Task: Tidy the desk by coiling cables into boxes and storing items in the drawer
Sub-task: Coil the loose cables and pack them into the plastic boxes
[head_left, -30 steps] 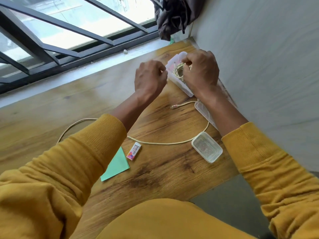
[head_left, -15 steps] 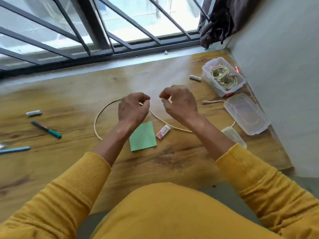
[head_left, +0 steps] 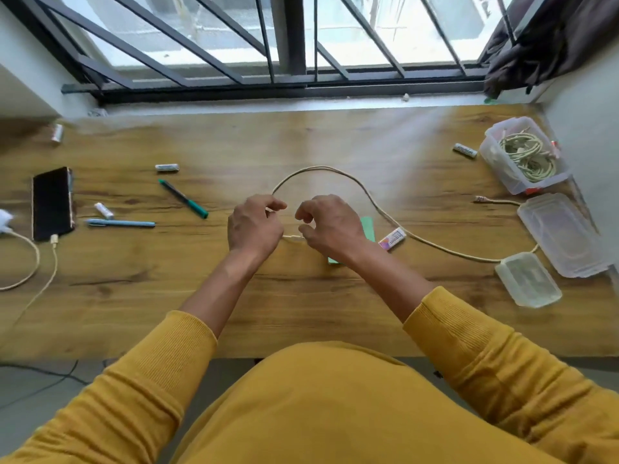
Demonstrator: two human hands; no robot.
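Note:
A long cream cable loops across the wooden desk and trails right to its plug end. My left hand and my right hand meet at the desk's middle, both pinching the cable's near end between them. A clear box at the far right holds a coiled cable. Its flat lid lies in front of it, and a smaller clear box sits nearer me.
An eraser and a green sticky pad lie by my right hand. On the left lie a green pen, a blue pen, batteries and a phone on a charging cable. Another battery lies near the box.
My hands left the far-right box with its coiled cable, moved to the desk's middle and took hold of the loose cable's end. The view swung left, revealing the phone and pens.

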